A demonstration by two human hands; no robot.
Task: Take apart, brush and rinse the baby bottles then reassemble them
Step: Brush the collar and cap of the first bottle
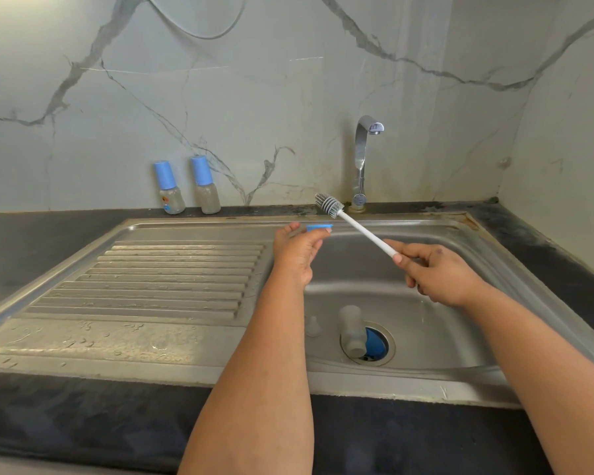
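Observation:
My left hand (297, 255) pinches a small blue bottle ring (319, 228) over the sink basin, at its left side. My right hand (436, 272) grips the white handle of a bottle brush (354, 224); its grey bristle head points up and left, just above the ring. In the basin a clear bottle body (352, 332) lies across the drain, with a blue cap (376, 342) partly under it. A clear teat (312, 325) lies to its left. Two assembled baby bottles with blue caps (169, 188) (205, 185) stand against the back wall.
The steel sink (453, 337) has a ribbed draining board (172, 279) on its left. A chrome tap (362, 159) stands behind the basin, with no water running. Dark countertop (48, 228) surrounds the sink, and marble-patterned walls close in at the back and right.

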